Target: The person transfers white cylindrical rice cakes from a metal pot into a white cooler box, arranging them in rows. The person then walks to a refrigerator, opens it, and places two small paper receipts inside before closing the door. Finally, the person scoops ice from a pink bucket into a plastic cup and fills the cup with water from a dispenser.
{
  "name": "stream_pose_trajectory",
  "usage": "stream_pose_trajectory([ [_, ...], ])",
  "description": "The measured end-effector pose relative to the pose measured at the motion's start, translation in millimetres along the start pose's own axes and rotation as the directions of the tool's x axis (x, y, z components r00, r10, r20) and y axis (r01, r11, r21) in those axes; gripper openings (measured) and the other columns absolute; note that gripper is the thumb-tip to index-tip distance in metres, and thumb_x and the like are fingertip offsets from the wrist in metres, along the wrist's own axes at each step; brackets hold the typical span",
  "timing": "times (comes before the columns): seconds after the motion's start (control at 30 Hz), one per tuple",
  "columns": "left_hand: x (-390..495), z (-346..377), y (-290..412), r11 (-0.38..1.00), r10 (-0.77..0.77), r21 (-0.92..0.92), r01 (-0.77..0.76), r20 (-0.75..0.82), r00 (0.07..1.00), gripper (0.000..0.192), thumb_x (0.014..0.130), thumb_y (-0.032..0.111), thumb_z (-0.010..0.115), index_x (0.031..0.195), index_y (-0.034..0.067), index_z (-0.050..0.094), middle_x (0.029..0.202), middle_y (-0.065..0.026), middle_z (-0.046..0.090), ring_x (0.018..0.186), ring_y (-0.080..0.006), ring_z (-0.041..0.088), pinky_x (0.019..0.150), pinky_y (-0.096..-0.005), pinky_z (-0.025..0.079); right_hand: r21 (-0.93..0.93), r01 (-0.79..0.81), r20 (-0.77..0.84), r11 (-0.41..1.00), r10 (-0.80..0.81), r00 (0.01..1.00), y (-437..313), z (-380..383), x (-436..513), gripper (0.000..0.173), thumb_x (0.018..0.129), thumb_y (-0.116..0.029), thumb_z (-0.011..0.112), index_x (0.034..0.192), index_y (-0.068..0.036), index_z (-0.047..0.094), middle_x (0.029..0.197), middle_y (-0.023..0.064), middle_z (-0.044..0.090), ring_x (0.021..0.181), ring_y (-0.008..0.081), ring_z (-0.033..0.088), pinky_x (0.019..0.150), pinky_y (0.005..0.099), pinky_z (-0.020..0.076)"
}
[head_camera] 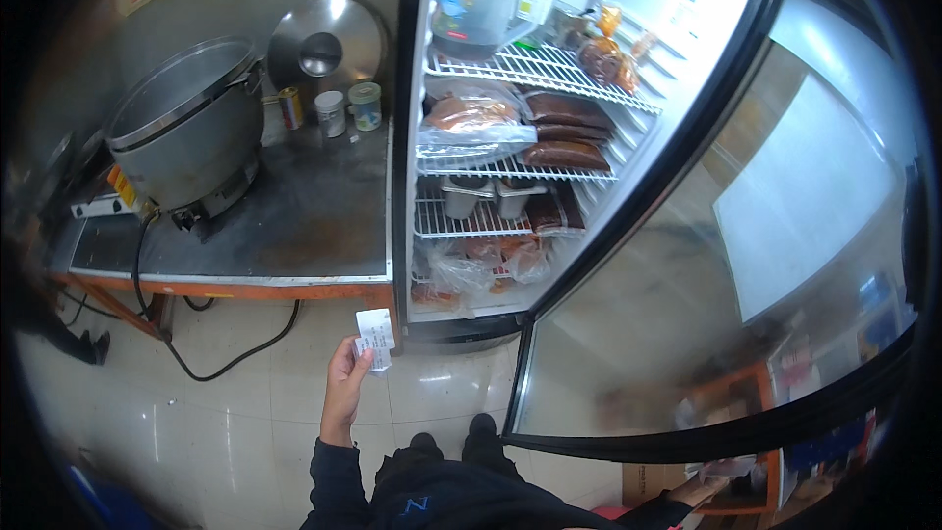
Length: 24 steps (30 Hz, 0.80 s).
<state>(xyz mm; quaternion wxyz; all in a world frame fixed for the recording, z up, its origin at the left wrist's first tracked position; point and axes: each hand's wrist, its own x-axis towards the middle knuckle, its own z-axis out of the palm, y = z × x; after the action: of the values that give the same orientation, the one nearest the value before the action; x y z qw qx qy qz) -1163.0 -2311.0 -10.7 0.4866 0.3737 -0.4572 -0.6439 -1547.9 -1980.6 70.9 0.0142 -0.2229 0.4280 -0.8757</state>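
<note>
My left hand (346,383) pinches white printed paper slips (375,338) between thumb and fingers, over the floor in front of the fridge. At the lower right, my right hand (699,489) reaches out past the bottom of the glass door; something pale and flat lies at its fingers, and its grip is not clear. Before me stands an upright fridge with its glass door (625,324) swung out to the right. On its wire shelves (508,62) are a large plastic jug (475,0), bags of dark brown food (567,154), bagged meat (471,114) and metal containers (462,199).
Left of the fridge, a metal-topped table (316,235) bears a large gas rice cooker (199,140), a round lid (324,44) and several small cans and jars (329,114). A black hose (221,375) loops onto the floor. Another person's foot (99,347) shows at far left.
</note>
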Motion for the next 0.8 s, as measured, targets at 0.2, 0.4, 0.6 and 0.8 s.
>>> stream_pose_trajectory([
  [0.2, 12, 22, 3, 0.995, 0.023, 0.097, -0.03, 0.076, 0.997, 0.02, 0.093, 0.017, 0.056, 0.106, 0.001, 0.053, 0.098, -0.0029, 0.058, 0.092, -0.0081, 0.051, 0.084, -0.0241, 0.04, -0.596, 0.257, -0.196, 0.76, -0.449, 0.872, -30, -3, 15, 0.027, 0.093, -0.025, 0.051, 0.08, -0.003, 0.059, 0.065, 0.0106, 0.056, 0.065, 0.0241, 0.059, 0.08, 0.0502, 0.0507],
  [0.4, 29, 47, 4, 0.973, 0.071, 0.219, -0.08, 0.046, 0.996, 0.019, 0.093, 0.017, 0.057, 0.103, 0.001, 0.055, 0.091, -0.0008, 0.058, 0.085, -0.0065, 0.052, 0.078, -0.0225, 0.041, -0.716, 0.685, 0.396, 0.134, -0.73, 0.557, -37, 87, 58, 0.025, 0.094, -0.023, 0.05, 0.083, -0.003, 0.06, 0.064, 0.0088, 0.055, 0.063, 0.0209, 0.057, 0.088, 0.0511, 0.0494],
  [0.6, 42, 70, 9, 0.96, 0.143, 0.253, -0.117, -0.087, 0.986, 0.02, 0.093, 0.016, 0.057, 0.103, -0.001, 0.055, 0.092, -0.0015, 0.058, 0.086, -0.0073, 0.052, 0.079, -0.0229, 0.042, -0.429, 0.634, 0.787, 0.643, -0.078, 0.612, 81, 266, 190, 0.012, 0.086, -0.011, 0.063, 0.091, -0.002, 0.07, 0.077, 0.0074, 0.066, 0.07, 0.0142, 0.061, 0.063, 0.0245, 0.0462],
  [0.8, 35, 93, 14, 0.948, 0.23, 0.295, -0.118, -0.381, 0.896, 0.019, 0.093, 0.015, 0.057, 0.103, -0.001, 0.054, 0.093, -0.0027, 0.058, 0.088, -0.009, 0.051, 0.08, -0.0235, 0.041, -0.191, 0.916, 0.962, 0.353, -0.117, 0.246, 178, 405, 293, 0.015, 0.081, -0.016, 0.065, 0.094, -0.01, 0.069, 0.086, 0.0095, 0.068, 0.079, 0.0293, 0.064, 0.069, 0.0354, 0.0494],
])
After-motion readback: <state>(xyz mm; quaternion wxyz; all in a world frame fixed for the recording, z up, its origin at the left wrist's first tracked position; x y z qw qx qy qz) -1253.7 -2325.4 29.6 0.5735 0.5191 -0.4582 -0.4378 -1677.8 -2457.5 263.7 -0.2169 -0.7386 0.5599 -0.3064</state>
